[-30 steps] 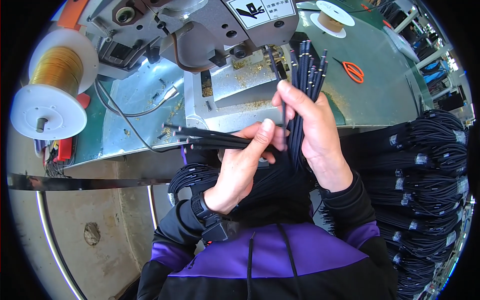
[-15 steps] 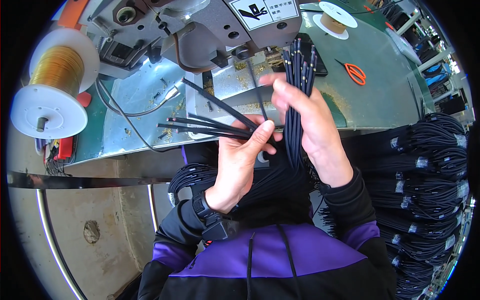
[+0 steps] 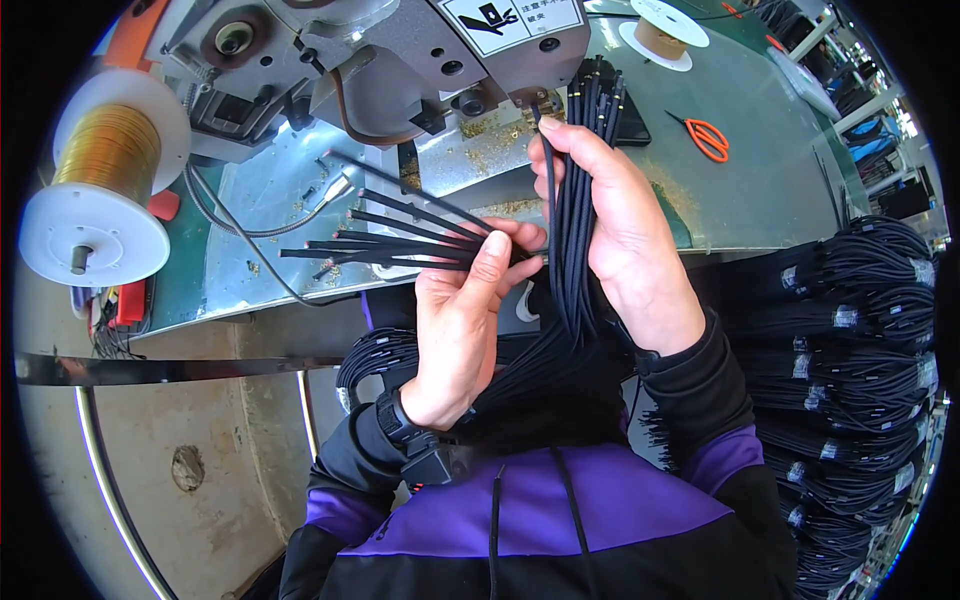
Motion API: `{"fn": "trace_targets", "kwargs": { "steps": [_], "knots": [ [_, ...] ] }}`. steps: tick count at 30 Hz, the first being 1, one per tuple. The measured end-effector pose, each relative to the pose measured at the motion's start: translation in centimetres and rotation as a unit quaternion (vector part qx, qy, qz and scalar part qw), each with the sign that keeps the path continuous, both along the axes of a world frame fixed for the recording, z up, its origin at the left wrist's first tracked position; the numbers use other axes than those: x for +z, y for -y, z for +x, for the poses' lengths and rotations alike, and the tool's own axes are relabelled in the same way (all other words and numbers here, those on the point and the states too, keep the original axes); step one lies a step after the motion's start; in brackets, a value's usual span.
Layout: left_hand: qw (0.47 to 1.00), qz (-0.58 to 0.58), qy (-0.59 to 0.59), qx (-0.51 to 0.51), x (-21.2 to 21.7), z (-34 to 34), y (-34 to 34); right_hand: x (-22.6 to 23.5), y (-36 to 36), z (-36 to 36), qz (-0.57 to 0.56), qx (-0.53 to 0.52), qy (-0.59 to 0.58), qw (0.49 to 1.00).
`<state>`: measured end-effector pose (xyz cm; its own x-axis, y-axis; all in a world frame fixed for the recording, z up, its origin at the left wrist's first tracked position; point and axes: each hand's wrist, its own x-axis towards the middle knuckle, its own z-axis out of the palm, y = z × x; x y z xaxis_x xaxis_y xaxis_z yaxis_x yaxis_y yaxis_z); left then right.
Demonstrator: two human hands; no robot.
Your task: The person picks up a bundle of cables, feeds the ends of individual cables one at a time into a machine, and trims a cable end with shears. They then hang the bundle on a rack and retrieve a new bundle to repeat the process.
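My left hand [image 3: 462, 325] pinches a fan of several thin black cables [image 3: 395, 238] whose ends point left over the metal machine plate [image 3: 262, 190]. My right hand [image 3: 625, 225] grips a thick upright bundle of black cables [image 3: 580, 170]; their gold-tipped ends reach up beside the grey press machine [image 3: 420, 50]. The thumb and forefinger of my right hand hold one cable of the bundle up toward the machine's underside. Both bundles run down together into my lap.
A white spool of gold strip [image 3: 105, 180] stands at the left. Orange scissors [image 3: 708, 135] and a small white reel [image 3: 668, 22] lie on the green table [image 3: 760, 170]. Bundled black cables [image 3: 860, 340] are stacked at the right. Metal scraps litter the plate under the machine.
My right hand has lifted its bundle higher toward the machine. The cables in my left hand have spread into a wider fan and swung upward to the left.
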<state>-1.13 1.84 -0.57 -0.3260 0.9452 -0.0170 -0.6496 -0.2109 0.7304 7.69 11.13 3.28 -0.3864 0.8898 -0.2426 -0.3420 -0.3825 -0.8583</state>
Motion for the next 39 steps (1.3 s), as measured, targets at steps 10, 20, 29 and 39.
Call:
{"fn": "trace_targets", "kwargs": {
  "steps": [10,20,29,39],
  "knots": [
    [0.978,-0.09,-0.133,-0.133,-0.7,-0.2,0.7,-1.0,2.4,1.5,0.136,0.036,0.038,0.989],
    [0.995,-0.062,-0.067,-0.035,-0.8,-0.2,0.8,-0.6,1.6,1.5,0.085,0.008,-0.008,0.996],
    [0.999,0.017,-0.024,-0.031,-0.3,-0.7,0.3,-0.6,-0.3,-0.3,-0.038,0.016,-0.052,0.998],
    [0.994,-0.039,-0.072,-0.066,-1.5,0.0,0.3,-1.4,2.5,1.2,0.18,0.003,0.089,0.98]
  ]
}}
